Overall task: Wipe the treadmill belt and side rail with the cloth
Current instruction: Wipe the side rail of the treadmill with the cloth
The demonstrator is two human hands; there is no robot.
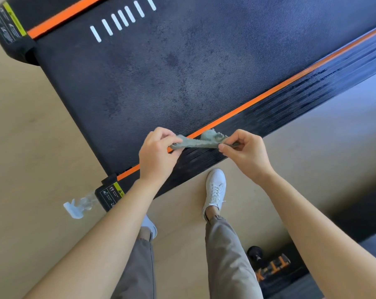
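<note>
The cloth (pixel 201 141) is pinched taut between left hand (pixel 155 155) and right hand (pixel 245 151), its long axis nine-to-three, held above the side rail (pixel 290 106).

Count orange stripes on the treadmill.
2. Far stripe at top left beyond the belt; near stripe between belt and side rail, partly covered by cloth and left hand.
</note>
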